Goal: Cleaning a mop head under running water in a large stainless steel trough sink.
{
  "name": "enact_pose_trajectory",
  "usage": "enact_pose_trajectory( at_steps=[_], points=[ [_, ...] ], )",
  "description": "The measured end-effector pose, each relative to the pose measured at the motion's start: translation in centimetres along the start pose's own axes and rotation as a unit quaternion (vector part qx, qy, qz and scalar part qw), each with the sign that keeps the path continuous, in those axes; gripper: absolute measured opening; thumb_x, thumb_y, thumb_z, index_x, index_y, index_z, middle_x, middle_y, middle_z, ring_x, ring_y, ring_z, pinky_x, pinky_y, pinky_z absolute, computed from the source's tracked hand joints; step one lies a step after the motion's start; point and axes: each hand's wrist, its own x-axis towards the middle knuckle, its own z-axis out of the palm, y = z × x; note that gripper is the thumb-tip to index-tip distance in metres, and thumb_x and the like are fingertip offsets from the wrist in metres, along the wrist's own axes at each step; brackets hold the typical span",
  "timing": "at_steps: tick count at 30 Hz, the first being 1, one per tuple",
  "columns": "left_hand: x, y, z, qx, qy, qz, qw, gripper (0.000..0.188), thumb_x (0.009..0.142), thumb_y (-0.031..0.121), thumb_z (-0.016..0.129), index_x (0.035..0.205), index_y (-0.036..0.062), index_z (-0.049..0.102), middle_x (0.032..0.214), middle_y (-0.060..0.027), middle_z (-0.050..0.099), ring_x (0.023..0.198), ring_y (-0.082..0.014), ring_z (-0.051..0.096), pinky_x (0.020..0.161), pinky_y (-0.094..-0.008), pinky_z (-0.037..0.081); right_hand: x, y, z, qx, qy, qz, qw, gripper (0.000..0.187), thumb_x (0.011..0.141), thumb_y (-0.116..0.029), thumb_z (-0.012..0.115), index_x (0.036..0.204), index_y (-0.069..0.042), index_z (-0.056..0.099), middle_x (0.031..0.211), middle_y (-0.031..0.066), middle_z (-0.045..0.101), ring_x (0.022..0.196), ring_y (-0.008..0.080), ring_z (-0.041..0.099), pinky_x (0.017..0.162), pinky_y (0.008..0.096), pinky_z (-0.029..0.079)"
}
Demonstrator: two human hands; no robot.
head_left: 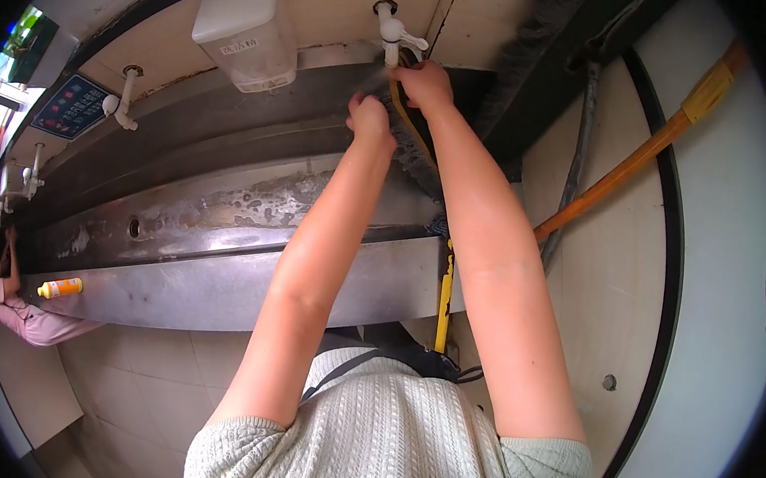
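Both my arms stretch out over a long metal trough sink (184,285). My right hand (426,86) is closed just under a white plastic tap (394,34). Its fingers are at the upper end of a long dark strip with a yellowish-brown edge (412,127), which slants down into the trough; what they grip is partly hidden. Dark bristly material shows along the strip. My left hand (371,116) is closed just left of the strip, fingers curled, and what it holds, if anything, is hidden.
On the wall hangs a white plastic box (246,34). Another tap (122,107) is farther left. A yellow bottle (60,287) lies on the trough's front ledge, near a person in pink (27,314). Right of me lean a wooden pole (619,171) and a yellow stick (445,297).
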Motion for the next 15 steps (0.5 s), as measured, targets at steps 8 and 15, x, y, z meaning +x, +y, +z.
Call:
enact_pose_trajectory(
  at_steps=[8, 15],
  points=[
    [5.0, 5.7, 1.9, 0.031, -0.128, 0.072, 0.989, 0.025, 0.093, 0.017, 0.058, 0.114, 0.0076, 0.067, 0.088, -0.0054, 0.063, 0.071, -0.0156, 0.057, 0.061, -0.0294, 0.048, -0.1, 0.2, -0.1, 0.001, 0.01, -0.005, 1.0, 0.049, 0.066, -0.037, 0.083, 0.094, 0.0, 0.068, 0.09, 0.0151, 0.07, 0.081, 0.0275, 0.07, 0.068, 0.0377, 0.056],
    [5.2, 6.6, 1.8, 0.197, -0.246, 0.063, 0.947, 0.022, 0.085, 0.006, 0.064, 0.107, 0.0059, 0.068, 0.079, -0.0022, 0.06, 0.065, -0.0122, 0.051, 0.056, -0.0265, 0.04, 0.2, 0.1, -0.1, 0.014, 0.006, 0.026, 1.0, 0.054, 0.063, -0.041, 0.083, 0.098, -0.002, 0.072, 0.1, 0.0179, 0.072, 0.092, 0.0328, 0.072, 0.08, 0.0398, 0.054]
  ],
)
